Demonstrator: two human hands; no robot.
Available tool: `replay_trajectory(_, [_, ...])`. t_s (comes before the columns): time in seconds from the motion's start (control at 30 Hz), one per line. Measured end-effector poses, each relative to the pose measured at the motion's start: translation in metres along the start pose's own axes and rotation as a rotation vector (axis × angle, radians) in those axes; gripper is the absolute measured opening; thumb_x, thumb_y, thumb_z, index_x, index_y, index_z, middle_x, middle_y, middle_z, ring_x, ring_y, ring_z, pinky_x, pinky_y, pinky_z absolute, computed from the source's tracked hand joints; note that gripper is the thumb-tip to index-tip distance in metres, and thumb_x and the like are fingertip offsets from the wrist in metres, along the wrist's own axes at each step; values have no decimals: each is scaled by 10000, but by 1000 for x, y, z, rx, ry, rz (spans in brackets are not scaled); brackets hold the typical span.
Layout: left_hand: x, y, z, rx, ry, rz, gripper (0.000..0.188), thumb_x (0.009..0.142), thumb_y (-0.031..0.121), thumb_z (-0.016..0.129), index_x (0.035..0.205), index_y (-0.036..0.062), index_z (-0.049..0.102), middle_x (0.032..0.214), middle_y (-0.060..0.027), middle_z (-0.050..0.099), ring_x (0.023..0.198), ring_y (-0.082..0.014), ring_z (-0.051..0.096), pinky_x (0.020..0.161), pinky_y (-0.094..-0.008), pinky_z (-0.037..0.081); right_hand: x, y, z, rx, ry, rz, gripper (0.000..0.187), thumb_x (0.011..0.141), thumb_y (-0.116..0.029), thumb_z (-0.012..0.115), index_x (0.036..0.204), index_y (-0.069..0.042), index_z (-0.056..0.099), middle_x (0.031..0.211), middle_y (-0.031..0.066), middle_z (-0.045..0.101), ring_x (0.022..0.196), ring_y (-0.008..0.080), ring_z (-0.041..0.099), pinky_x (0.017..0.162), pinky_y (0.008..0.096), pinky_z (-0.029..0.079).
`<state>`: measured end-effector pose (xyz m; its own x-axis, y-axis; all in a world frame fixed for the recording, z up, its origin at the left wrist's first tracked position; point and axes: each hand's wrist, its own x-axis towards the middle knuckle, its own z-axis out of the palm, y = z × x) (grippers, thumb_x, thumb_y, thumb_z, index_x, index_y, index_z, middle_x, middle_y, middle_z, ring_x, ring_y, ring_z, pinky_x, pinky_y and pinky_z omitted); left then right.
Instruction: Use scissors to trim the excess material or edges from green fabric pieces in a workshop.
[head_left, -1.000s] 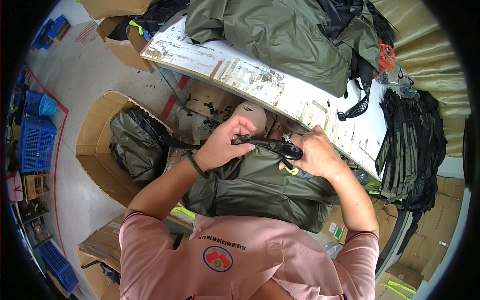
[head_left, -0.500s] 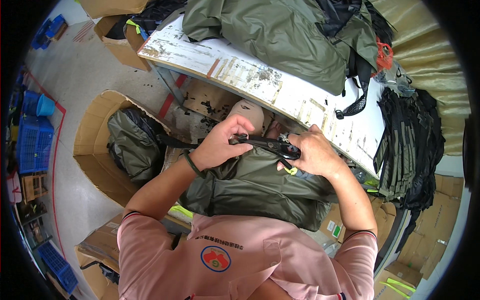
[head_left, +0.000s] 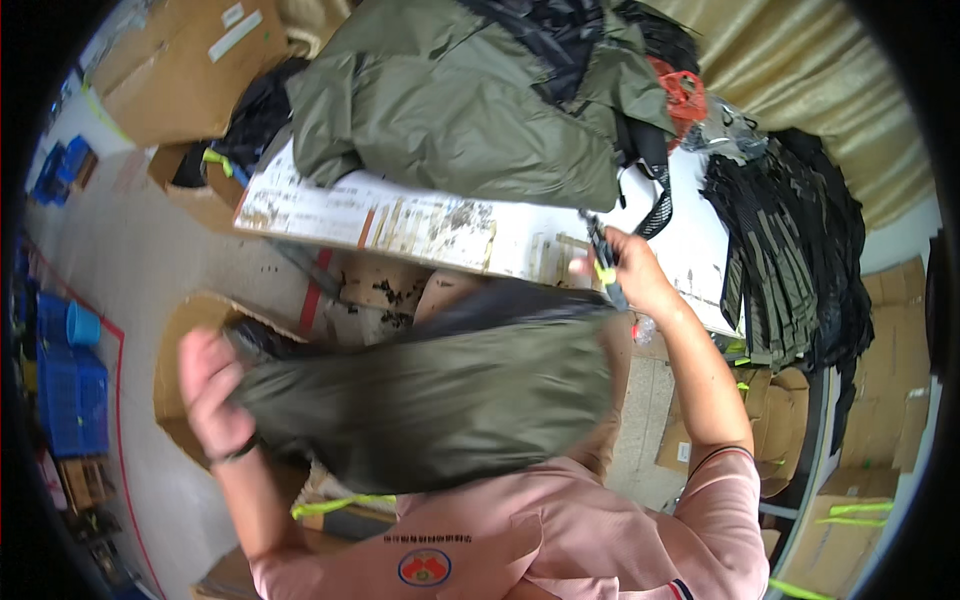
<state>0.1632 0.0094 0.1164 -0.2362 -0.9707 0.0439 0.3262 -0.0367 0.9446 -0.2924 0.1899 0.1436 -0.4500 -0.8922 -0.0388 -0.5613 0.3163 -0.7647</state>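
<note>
My left hand [head_left: 212, 392], blurred by motion, is closed at the left end of an olive-green fabric bag [head_left: 440, 400]. The bag stretches across my lap, its far edge dark and smeared. My right hand [head_left: 637, 272] is raised near the table's front edge, closed around a pair of pliers [head_left: 603, 258] with dark jaws and yellow and grey handles. The jaws point away from me, toward the olive-green bags piled on the table. My right hand is apart from the bag on my lap.
Ahead is a worn white table [head_left: 400, 225] bearing a pile of olive-green bags [head_left: 450, 130] and a red plastic bag [head_left: 683, 100]. Dark straps [head_left: 790, 260] hang over its right end. An open cardboard box [head_left: 175, 380] stands at my left; more cartons [head_left: 880, 350] are at right.
My left hand has let go of the black strap piece and swung left with the bag's end. My right hand has moved up with the pliers, away from the bag. The view has shifted.
</note>
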Motion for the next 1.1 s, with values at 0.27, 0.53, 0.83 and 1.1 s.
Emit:
replay_trajectory(0.27, [-67,135,-185,357,376,416,411,861,128,570,1252,26,496,1073,-47,544,1007,-173,499,945,-323,384,95,76,-50,-338,469,77,537,732,-357,799,981,65,578,864,220,663,793,345,642,753,382,487])
replay_trajectory(0.53, [6,57,-7,1359,-679,236,405,773,174,741,1105,16,572,1111,-164,598,1067,-346,562,916,-378,455,151,176,-34,-114,533,343,375,748,-179,705,1045,18,587,926,235,659,918,358,639,792,417,481])
replay_trajectory(0.83, [101,50,239,961,-875,941,635,751,210,775,1300,77,484,1366,-193,451,1280,-372,428,1054,-415,373,59,-33,-95,174,406,-430,265,779,-32,729,879,-79,488,821,-42,464,751,58,426,689,219,376])
replay_trajectory(1.1, [95,109,384,556,-1348,541,657,717,136,825,1283,3,518,1174,-49,611,1087,-128,547,974,-295,433,-31,-150,-130,20,310,-708,289,783,-55,743,987,-18,541,896,0,546,848,82,525,777,247,448])
